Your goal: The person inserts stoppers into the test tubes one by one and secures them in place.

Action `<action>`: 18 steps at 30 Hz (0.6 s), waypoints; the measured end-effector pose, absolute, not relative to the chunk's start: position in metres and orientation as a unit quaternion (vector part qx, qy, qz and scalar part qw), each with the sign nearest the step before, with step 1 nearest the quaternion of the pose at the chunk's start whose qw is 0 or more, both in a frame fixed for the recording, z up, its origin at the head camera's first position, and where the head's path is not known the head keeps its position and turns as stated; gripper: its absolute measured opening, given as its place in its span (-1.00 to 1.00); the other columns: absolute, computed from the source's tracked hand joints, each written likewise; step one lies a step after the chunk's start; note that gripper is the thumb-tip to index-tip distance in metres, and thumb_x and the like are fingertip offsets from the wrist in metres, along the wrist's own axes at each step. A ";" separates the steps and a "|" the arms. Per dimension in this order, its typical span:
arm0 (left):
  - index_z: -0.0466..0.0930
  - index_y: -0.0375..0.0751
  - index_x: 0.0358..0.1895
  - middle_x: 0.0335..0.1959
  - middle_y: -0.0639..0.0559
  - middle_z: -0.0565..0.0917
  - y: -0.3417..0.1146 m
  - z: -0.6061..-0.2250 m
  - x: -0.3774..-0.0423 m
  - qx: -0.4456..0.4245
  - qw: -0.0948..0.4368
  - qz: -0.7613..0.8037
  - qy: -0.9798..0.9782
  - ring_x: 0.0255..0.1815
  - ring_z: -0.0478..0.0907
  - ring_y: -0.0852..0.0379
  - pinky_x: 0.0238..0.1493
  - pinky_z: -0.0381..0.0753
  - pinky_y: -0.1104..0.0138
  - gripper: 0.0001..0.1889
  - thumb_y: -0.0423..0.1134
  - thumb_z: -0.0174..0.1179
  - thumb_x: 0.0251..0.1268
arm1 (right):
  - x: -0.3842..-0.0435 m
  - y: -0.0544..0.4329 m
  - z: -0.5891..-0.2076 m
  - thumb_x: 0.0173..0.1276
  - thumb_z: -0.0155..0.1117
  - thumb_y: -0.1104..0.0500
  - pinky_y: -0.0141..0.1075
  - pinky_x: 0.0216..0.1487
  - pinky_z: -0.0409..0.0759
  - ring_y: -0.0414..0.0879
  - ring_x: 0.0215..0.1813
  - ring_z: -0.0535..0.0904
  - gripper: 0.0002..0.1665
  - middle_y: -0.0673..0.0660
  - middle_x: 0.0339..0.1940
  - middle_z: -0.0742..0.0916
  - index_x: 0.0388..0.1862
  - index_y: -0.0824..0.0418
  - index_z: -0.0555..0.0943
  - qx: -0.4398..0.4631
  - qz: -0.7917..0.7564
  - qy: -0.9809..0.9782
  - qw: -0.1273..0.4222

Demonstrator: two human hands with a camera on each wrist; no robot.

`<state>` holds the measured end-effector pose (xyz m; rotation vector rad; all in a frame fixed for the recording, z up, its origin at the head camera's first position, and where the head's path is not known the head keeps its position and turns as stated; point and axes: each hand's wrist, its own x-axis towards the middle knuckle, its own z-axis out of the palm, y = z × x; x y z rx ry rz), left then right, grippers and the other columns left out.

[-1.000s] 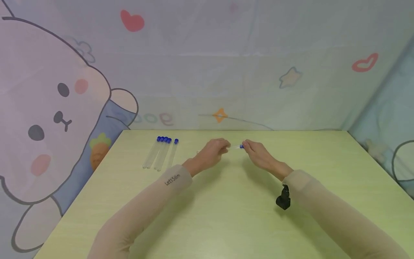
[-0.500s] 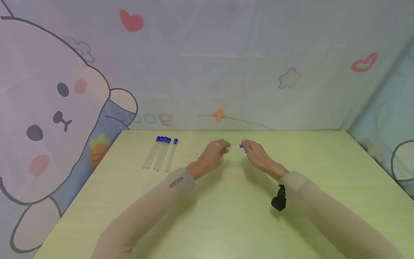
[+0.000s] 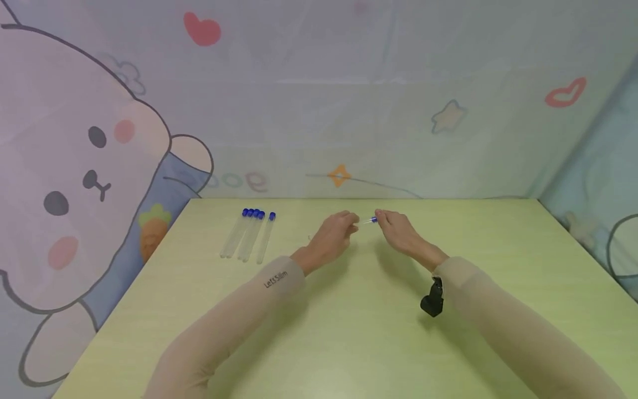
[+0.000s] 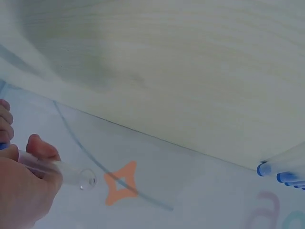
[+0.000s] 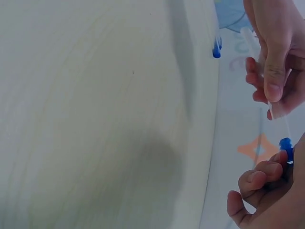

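Observation:
A clear test tube (image 4: 71, 175) with a blue cap (image 5: 286, 144) is held crosswise above the far half of the table, between both hands. My left hand (image 3: 333, 237) grips the tube around its body, and the rounded bottom sticks out past that hand in the left wrist view. At the other end my right hand (image 3: 401, 231) pinches the blue cap; part of it is covered by the fingers. A short stretch of tube shows between the two hands. To the left, several capped test tubes (image 3: 247, 237) lie side by side, with one (image 3: 266, 239) slightly apart from the group.
The pale wooden table (image 3: 339, 332) ends at the back against a printed cloth backdrop (image 3: 319, 111). A black wrist camera (image 3: 432, 299) hangs under the right sleeve, above the tabletop.
The capped end of the tube has tipped slightly upward, and the right hand has risen a little with it. The left forearm has shifted slightly right. Tubes on the table stay put.

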<state>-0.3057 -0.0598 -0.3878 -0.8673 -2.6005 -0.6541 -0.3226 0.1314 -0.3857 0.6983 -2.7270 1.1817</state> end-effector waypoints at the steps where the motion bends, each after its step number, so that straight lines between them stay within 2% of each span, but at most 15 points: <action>1: 0.59 -0.38 -0.01 -0.15 -0.18 0.70 -0.059 -0.387 -0.306 -0.297 0.154 -0.217 -0.917 -0.15 0.65 -0.03 -0.07 0.64 0.26 -0.79 -0.42 0.11 0.36 | -0.324 0.132 -0.385 0.63 -0.36 0.09 -0.32 -0.47 0.17 -0.15 -0.61 0.12 -0.48 0.01 -0.68 0.28 -0.58 0.21 0.27 0.229 0.385 -0.893 0.044; 3: 0.59 -0.35 -0.03 -0.16 -0.14 0.71 -0.059 -0.384 -0.307 -0.281 0.141 -0.185 -0.931 -0.19 0.62 -0.02 -0.11 0.62 0.26 -0.80 -0.38 0.12 0.37 | -0.327 0.132 -0.385 0.63 -0.37 0.07 -0.32 -0.47 0.20 -0.15 -0.62 0.15 -0.44 0.01 -0.69 0.31 -0.57 0.25 0.35 0.222 0.386 -0.894 0.041; 6: 0.59 -0.29 -0.12 -0.27 -0.10 0.70 -0.065 -0.378 -0.309 -0.242 0.126 -0.156 -0.949 -0.28 0.53 0.00 -0.27 0.54 0.26 -0.87 -0.34 0.13 0.37 | -0.329 0.133 -0.383 0.63 -0.40 0.03 -0.30 -0.42 0.27 -0.13 -0.60 0.22 -0.37 0.04 -0.66 0.40 -0.50 0.32 0.47 0.215 0.388 -0.895 0.041; 10: 0.52 -0.27 -0.24 -0.40 -0.11 0.61 -0.081 -0.374 -0.315 -0.178 0.116 -0.163 -0.963 -0.36 0.44 0.03 -0.41 0.41 0.28 -0.93 -0.32 0.12 0.38 | -0.331 0.138 -0.380 0.64 -0.41 0.02 -0.26 -0.33 0.32 -0.10 -0.57 0.26 -0.35 0.10 -0.61 0.47 -0.43 0.37 0.52 0.207 0.379 -0.901 0.047; 14: 0.53 -0.31 -0.26 -0.39 -0.15 0.64 -0.101 -0.374 -0.324 -0.115 0.115 -0.177 -0.971 -0.40 0.51 0.00 -0.42 0.49 0.25 -0.92 -0.34 0.12 0.36 | -0.332 0.146 -0.379 0.64 -0.39 0.05 -0.26 -0.35 0.33 -0.11 -0.60 0.25 -0.37 0.11 -0.63 0.48 -0.45 0.35 0.52 0.204 0.373 -0.904 0.047; 18: 0.57 -0.36 -0.20 -0.27 -0.20 0.67 -0.119 -0.376 -0.332 -0.057 0.096 -0.160 -0.981 -0.31 0.61 -0.04 -0.33 0.60 0.20 -0.90 -0.38 0.11 0.34 | -0.333 0.150 -0.379 0.63 -0.39 0.02 -0.27 -0.40 0.30 -0.13 -0.63 0.20 -0.38 0.05 -0.66 0.44 -0.50 0.29 0.47 0.203 0.369 -0.906 0.039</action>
